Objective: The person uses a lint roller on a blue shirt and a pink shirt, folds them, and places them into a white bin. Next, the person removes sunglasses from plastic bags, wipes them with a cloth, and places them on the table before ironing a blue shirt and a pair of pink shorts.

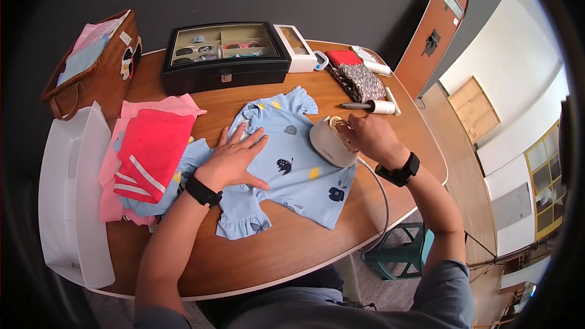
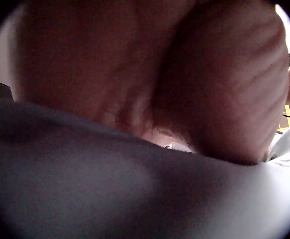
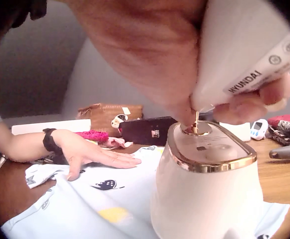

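Observation:
A light blue child's shirt (image 1: 286, 146) with ruffled sleeves and dark and yellow prints lies spread on the table. My left hand (image 1: 236, 158) rests on its left part, fingers spread. In the left wrist view, the palm (image 2: 135, 64) fills the upper half above pale cloth. My right hand (image 1: 373, 137) grips the handle of a white handheld steam iron (image 1: 329, 146) over the shirt's right side. The right wrist view shows the iron's gold-trimmed body (image 3: 207, 194) over the shirt and its HYUNDAI-marked handle (image 3: 249, 55) in my fingers. A white cord (image 1: 385, 201) trails off the table's front edge.
Folded pink and red clothes (image 1: 155, 152) lie left, beside a white bin (image 1: 76, 207) and a brown basket (image 1: 97, 88). Behind stand a black glasses case (image 1: 225, 76) and a white box (image 1: 300, 61). A lint roller (image 1: 381, 107) and folded patterned cloth (image 1: 361, 82) sit at the back right.

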The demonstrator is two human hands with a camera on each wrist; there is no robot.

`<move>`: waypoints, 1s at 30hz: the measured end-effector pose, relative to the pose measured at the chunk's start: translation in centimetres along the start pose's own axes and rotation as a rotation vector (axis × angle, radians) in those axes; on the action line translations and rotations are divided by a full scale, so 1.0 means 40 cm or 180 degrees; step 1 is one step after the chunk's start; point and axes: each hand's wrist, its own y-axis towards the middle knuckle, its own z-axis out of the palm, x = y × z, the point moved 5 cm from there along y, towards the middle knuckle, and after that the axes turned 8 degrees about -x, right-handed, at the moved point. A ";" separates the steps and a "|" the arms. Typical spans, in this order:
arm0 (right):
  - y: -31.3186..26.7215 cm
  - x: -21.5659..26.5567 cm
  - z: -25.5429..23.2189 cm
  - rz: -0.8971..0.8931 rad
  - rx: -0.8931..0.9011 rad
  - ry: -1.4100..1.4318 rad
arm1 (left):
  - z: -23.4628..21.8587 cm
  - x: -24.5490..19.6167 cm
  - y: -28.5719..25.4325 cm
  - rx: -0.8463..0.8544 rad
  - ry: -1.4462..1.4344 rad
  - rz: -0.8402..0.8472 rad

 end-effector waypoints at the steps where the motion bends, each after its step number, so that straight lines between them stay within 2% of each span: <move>1: -0.001 0.023 -0.002 -0.0207 -0.0079 -0.0116 | -0.001 0.001 0.001 -0.0002 -0.0005 0.0005; 2: -0.006 0.038 -0.005 -0.0418 -0.0152 -0.0232 | -0.002 0.002 0.003 0.0007 0.0003 0.0042; 7: -0.054 0.085 -0.021 -0.0704 0.0096 0.0080 | -0.007 0.010 -0.004 -0.0012 -0.0014 0.0041; 9: -0.099 0.110 -0.042 -0.0957 0.0127 0.0272 | -0.007 0.015 0.013 -0.0055 -0.0406 0.0093; 12: -0.145 0.132 -0.057 -0.0916 0.0307 0.0493 | -0.003 0.028 0.030 -0.0003 -0.0951 0.0074; 14: -0.155 0.134 -0.071 -0.0844 0.0450 0.0354 | -0.016 0.021 0.028 -0.0013 -0.0985 0.0091; 17: -0.141 0.130 -0.084 -0.0895 0.0646 0.0344 | -0.050 -0.001 0.014 0.0229 -0.0911 0.0079; 19: -0.112 0.137 -0.098 -0.1006 0.0765 0.0343 | -0.081 -0.036 -0.013 0.0370 -0.0325 -0.0106; 20: -0.099 0.137 -0.093 -0.1003 0.0765 0.0355 | -0.099 -0.064 -0.018 0.0382 -0.0320 -0.0108; 22: -0.067 0.151 -0.090 -0.1116 0.0494 0.0537 | -0.101 -0.089 -0.037 0.0952 0.0434 -0.0590; 23: -0.050 0.167 -0.089 -0.1152 0.0571 0.0443 | -0.076 -0.095 -0.047 0.0737 0.0423 -0.0518; 26: -0.010 0.200 -0.063 -0.1232 0.0556 0.0324 | -0.025 -0.104 -0.054 0.0898 0.0212 -0.0694; 30: 0.024 0.213 -0.030 -0.1232 0.0371 0.0405 | -0.011 -0.099 -0.050 0.0881 0.0271 -0.0678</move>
